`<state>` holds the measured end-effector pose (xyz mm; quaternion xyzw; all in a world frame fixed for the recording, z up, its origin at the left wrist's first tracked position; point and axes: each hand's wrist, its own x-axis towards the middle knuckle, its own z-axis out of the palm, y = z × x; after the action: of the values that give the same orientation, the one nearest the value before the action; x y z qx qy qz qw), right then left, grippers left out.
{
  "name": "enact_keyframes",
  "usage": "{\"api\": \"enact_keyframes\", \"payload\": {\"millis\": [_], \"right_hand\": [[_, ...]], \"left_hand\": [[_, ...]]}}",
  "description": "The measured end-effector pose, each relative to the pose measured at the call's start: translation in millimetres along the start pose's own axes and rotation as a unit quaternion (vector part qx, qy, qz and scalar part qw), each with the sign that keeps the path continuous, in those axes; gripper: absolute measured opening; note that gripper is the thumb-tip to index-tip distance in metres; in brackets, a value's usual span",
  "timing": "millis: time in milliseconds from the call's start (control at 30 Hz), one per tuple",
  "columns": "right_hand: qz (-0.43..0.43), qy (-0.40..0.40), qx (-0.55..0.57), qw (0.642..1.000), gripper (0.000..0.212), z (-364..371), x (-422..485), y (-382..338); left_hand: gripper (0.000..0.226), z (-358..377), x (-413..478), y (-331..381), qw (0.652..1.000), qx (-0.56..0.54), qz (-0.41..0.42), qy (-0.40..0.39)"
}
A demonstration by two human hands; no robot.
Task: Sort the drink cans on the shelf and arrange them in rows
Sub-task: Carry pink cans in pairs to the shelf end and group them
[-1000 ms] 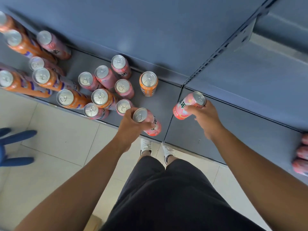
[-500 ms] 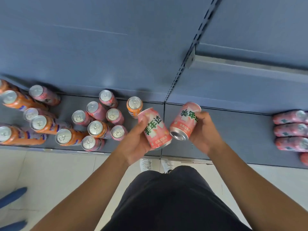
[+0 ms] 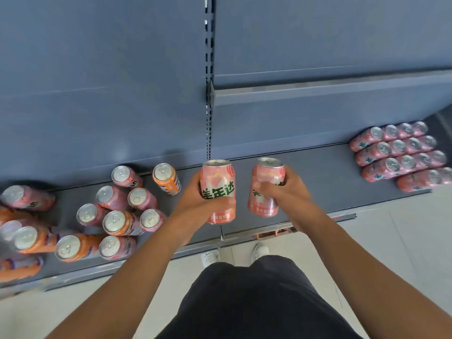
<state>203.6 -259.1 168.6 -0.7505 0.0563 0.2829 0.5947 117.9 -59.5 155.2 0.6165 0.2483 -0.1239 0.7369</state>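
My left hand (image 3: 195, 204) grips a pink can (image 3: 217, 187) with green lettering, held upright above the shelf's front. Just to its right, my right hand (image 3: 291, 194) grips a second pink can (image 3: 265, 182), also upright. On the grey shelf (image 3: 322, 182), a mixed cluster of pink and orange cans (image 3: 117, 216) stands unsorted at the left. At the far right, several pink cans (image 3: 401, 152) stand packed in neat rows.
The shelf's back panel (image 3: 122, 94) rises behind the cans, with a slotted upright post (image 3: 209, 94) in the middle. An upper shelf edge (image 3: 318, 91) juts out at the right. Pale floor tiles (image 3: 403, 241) and my shoes (image 3: 210, 258) lie below the shelf front.
Both hands lifted a pink can each off the shelf, tilted them, and now hold them upright side by side. The view swung right, revealing the sorted pink rows.
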Motion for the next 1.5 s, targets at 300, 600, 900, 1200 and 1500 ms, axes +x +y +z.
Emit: {"api": "enact_keyframes", "payload": {"millis": [300, 600, 900, 1200, 1500], "right_hand": [[-0.109, 0.051, 0.004, 0.993, 0.055, -69, -40, -4], [-0.163, 0.094, 0.009, 0.982, 0.059, -184, -88, 30], [-0.176, 0.141, -0.021, 0.974, 0.064, -311, -143, 71], [-0.158, 0.201, -0.004, 0.967, 0.063, -394, -167, 98], [-0.132, 0.234, 0.015, 0.963, 0.066, -452, -138, 103]], "left_hand": [[0.079, 63, -2, 29, 0.983, 0.122, 0.113, -0.078], [0.077, 190, -17, 27, 0.951, 0.206, 0.182, -0.139], [0.079, 335, -30, 5, 0.93, 0.257, 0.2, -0.173], [0.077, 430, -16, -5, 0.902, 0.298, 0.211, -0.23], [0.08, 491, 37, -6, 0.895, 0.302, 0.192, -0.266]]}}
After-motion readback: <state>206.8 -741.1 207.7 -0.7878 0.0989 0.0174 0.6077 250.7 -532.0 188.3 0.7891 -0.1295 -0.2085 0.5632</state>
